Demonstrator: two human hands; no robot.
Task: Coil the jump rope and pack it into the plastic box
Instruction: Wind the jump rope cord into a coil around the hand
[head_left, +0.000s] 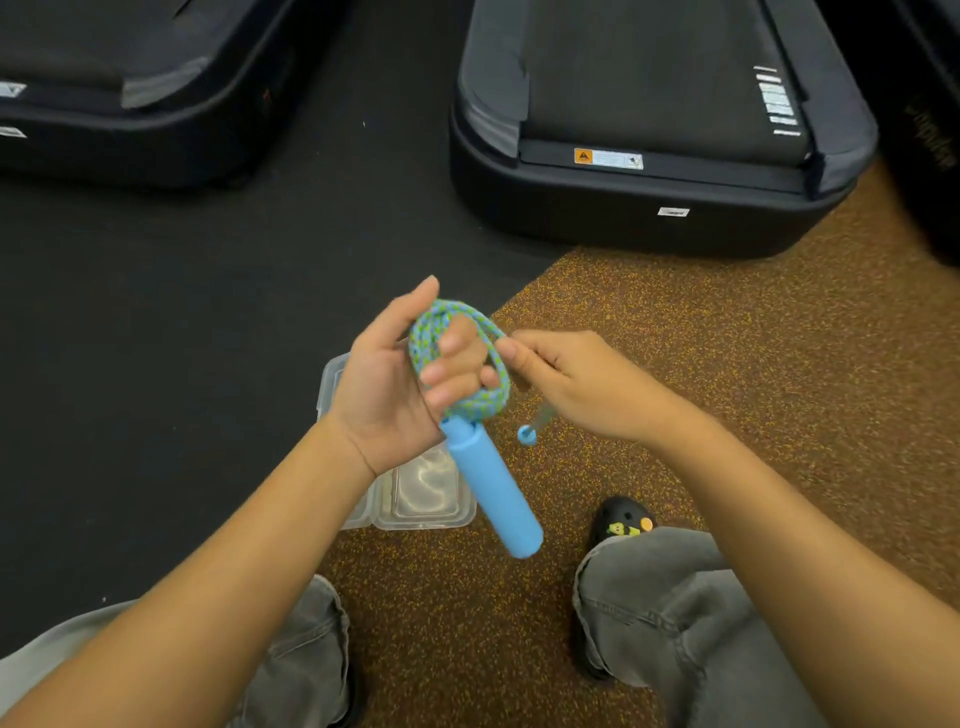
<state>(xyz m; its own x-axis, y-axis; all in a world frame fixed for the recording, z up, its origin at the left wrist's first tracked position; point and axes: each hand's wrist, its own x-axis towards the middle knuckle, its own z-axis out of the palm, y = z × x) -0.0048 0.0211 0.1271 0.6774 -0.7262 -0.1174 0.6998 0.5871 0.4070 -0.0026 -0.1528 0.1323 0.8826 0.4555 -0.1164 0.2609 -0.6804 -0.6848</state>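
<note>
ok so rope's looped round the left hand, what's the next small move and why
Probably one more wrap: the right hand pinches the rope beside the coil on the left hand, and a short tail with a blue end piece hangs loose. The blue handle dangles over the open plastic box, nothing packed yet.

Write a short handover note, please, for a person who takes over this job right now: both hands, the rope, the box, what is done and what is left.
Left hand: closed on the jump rope, coils looped around its fingers; one blue handle hangs below.
Right hand: pinches the free rope end near the coil.
Plastic box: on the floor under the hands, nothing visible in it.
Done: most of the coiling.
Left: finish the coil and put the rope in the box.
</note>
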